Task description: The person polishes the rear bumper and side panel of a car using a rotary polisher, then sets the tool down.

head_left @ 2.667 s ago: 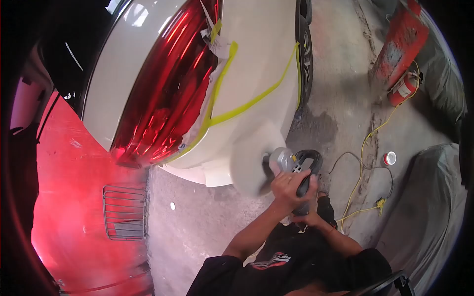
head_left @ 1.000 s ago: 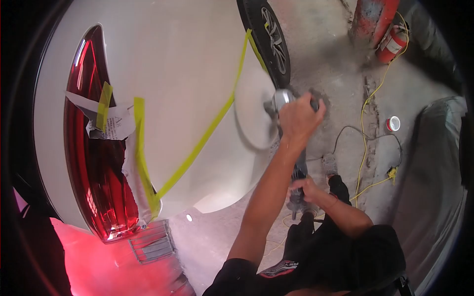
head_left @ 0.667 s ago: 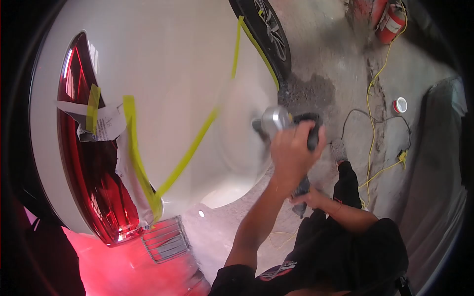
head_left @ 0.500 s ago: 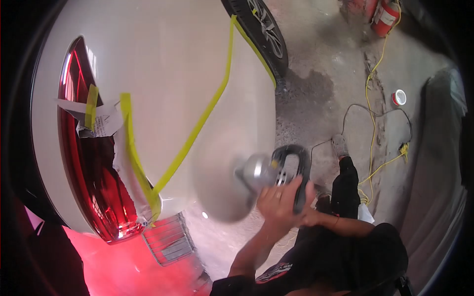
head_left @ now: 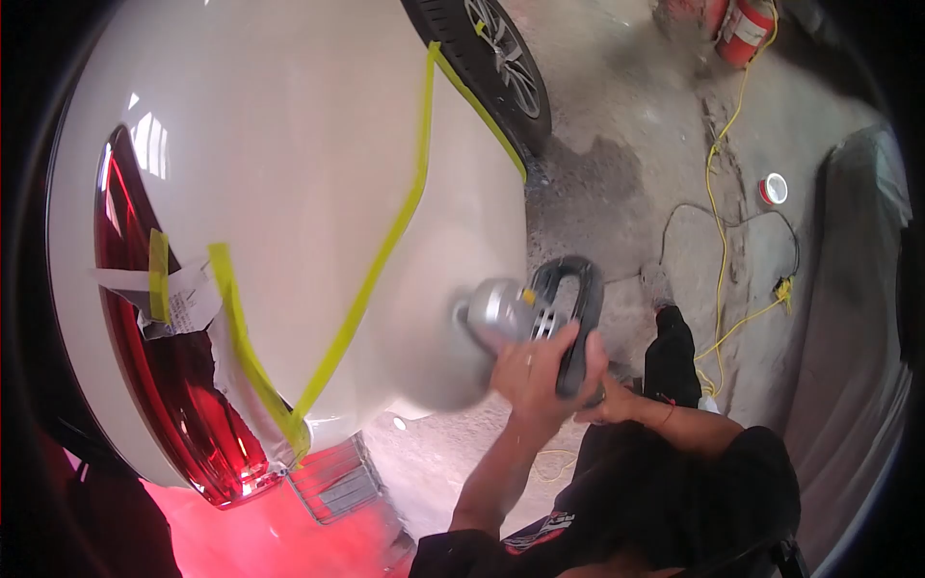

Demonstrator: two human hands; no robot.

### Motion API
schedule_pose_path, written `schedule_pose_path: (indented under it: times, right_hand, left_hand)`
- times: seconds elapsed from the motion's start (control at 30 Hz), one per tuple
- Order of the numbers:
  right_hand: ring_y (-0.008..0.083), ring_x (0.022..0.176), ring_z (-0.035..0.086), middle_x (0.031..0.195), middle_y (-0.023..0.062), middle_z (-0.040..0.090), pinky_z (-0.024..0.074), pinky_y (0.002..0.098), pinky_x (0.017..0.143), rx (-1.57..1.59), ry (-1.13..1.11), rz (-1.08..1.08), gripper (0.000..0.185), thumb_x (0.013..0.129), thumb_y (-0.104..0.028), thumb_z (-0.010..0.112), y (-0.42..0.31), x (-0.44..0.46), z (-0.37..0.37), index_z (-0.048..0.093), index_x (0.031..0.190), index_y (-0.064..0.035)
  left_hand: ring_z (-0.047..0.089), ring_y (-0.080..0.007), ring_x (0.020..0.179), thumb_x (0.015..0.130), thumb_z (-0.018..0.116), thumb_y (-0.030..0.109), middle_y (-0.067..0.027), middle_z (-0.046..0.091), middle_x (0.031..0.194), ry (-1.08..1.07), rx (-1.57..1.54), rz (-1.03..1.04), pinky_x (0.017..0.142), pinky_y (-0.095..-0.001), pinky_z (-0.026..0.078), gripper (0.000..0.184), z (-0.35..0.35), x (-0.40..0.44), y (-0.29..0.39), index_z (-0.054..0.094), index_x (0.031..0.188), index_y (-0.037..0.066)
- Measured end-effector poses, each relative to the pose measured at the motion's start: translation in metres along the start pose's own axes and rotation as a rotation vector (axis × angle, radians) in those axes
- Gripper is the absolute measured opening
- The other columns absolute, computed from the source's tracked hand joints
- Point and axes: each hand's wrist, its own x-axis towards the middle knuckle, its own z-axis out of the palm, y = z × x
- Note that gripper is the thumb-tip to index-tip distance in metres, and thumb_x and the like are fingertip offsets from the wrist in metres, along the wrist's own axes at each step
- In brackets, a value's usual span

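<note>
My left hand (head_left: 544, 378) is wrapped round the front of a power polisher (head_left: 499, 313), by its black loop handle. Lower and partly behind it, my right hand (head_left: 609, 403) closes round the polisher's rear body, most of which is hidden. The blurred round pad (head_left: 429, 328) lies against the white car panel (head_left: 308, 144), below a line of yellow-green tape (head_left: 385, 250). To the left is a red tail light (head_left: 183, 405), partly covered by torn masking paper (head_left: 193, 294). A dark wheel (head_left: 496, 67) stands at the top.
A red fire extinguisher (head_left: 744, 34) stands at the upper right, near a yellow cord (head_left: 715, 193) and a dark cable (head_left: 674, 217). A white-and-red tape roll (head_left: 773, 189) lies on the floor. Grey sheeting (head_left: 838, 318) hangs at the right; a metal grate (head_left: 337, 482) lies below.
The polisher went up toward the wheel, then came back down and left along the panel below the tape. Both hands kept their hold. The view has shifted toward the wheel side.
</note>
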Motion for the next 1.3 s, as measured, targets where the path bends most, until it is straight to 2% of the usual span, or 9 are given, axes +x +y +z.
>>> schedule_pose_path:
  times: [0.1,0.17,0.4,0.73,0.87,1.0,1.2,1.27,1.3]
  right_hand:
    - [0.0182,0.087,0.066,0.092,0.0075,0.07,0.0506,0.0342,0.083,0.001,0.095,-0.068,0.039,0.068,-0.013,0.086,0.017,0.03,-0.023,0.066,0.099,-0.0001]
    - [0.0174,0.078,0.064,0.085,0.0071,0.067,0.0509,0.0327,0.075,0.231,0.107,-0.113,0.037,0.065,-0.003,0.081,-0.006,0.044,-0.035,0.064,0.098,-0.0023]
    - [0.0202,0.07,0.062,0.078,0.0074,0.063,0.051,0.0351,0.067,0.679,0.083,0.01,0.042,0.059,0.009,0.072,-0.039,0.048,-0.019,0.062,0.097,-0.0026]
    - [0.0189,0.082,0.065,0.09,0.006,0.07,0.0517,0.0346,0.078,0.043,-0.005,-0.021,0.035,0.066,-0.007,0.085,0.078,-0.03,-0.002,0.067,0.096,-0.0013]
    - [0.0212,0.089,0.067,0.095,0.01,0.073,0.0516,0.0366,0.085,-0.139,-0.109,0.054,0.045,0.065,-0.011,0.088,0.059,-0.05,-0.008,0.07,0.104,0.0013]
    - [0.0205,0.091,0.068,0.094,0.0116,0.074,0.0518,0.0371,0.085,-0.222,-0.029,0.031,0.047,0.064,-0.012,0.088,0.05,-0.039,-0.029,0.07,0.106,0.0017]
    - [0.0193,0.088,0.066,0.092,0.0085,0.073,0.0512,0.0358,0.084,-0.19,0.099,0.249,0.047,0.063,-0.016,0.09,-0.028,0.004,-0.102,0.07,0.102,0.0028]
    - [0.0182,0.084,0.064,0.09,0.0059,0.071,0.0502,0.0342,0.08,-0.176,0.107,-0.004,0.043,0.063,-0.015,0.088,-0.03,0.02,-0.128,0.069,0.098,0.0018]
    - [0.0182,0.084,0.064,0.09,0.0059,0.071,0.0502,0.0342,0.08,-0.191,0.103,-0.006,0.043,0.063,-0.015,0.088,-0.027,0.03,-0.14,0.069,0.098,0.0018]
  left_hand:
    - [0.066,-0.0212,0.061,0.073,0.085,0.018,-0.0042,0.071,0.076,0.049,-0.054,-0.015,0.059,-0.0332,0.049,0.023,0.043,0.038,-0.02,0.071,0.089,0.01]
    - [0.068,-0.025,0.062,0.075,0.084,0.022,-0.0063,0.07,0.072,0.025,-0.042,-0.033,0.059,-0.0351,0.05,0.021,0.065,0.059,-0.027,0.071,0.087,0.011]
    - [0.069,-0.0309,0.061,0.082,0.079,0.03,-0.011,0.069,0.068,-0.224,-0.043,-0.24,0.059,-0.0394,0.053,0.024,0.083,0.093,-0.032,0.07,0.085,0.009]
    - [0.062,-0.0232,0.06,0.074,0.087,0.017,-0.005,0.066,0.074,-0.022,0.077,-0.104,0.058,-0.036,0.048,0.026,0.005,-0.052,0.017,0.071,0.091,0.008]
    - [0.06,-0.0238,0.058,0.074,0.084,0.013,-0.006,0.062,0.072,-0.006,-0.019,-0.164,0.058,-0.0359,0.046,0.028,-0.018,-0.098,0.031,0.069,0.096,0.004]
    - [0.058,-0.0255,0.058,0.074,0.082,0.01,-0.0077,0.061,0.072,0.037,-0.031,-0.151,0.056,-0.0356,0.044,0.028,-0.001,-0.089,0.019,0.067,0.096,0.002]
    - [0.059,-0.025,0.058,0.074,0.083,0.013,-0.0061,0.065,0.075,0.184,-0.029,-0.072,0.056,-0.0359,0.045,0.025,0.064,-0.009,-0.009,0.069,0.093,0.005]
    - [0.062,-0.0241,0.059,0.073,0.084,0.015,-0.0057,0.069,0.077,0.229,-0.044,-0.056,0.057,-0.036,0.048,0.024,0.091,0.023,-0.02,0.071,0.091,0.006]
    - [0.063,-0.024,0.06,0.073,0.085,0.016,-0.0056,0.07,0.078,0.264,-0.064,-0.047,0.058,-0.0361,0.049,0.024,0.106,0.039,-0.027,0.071,0.091,0.007]
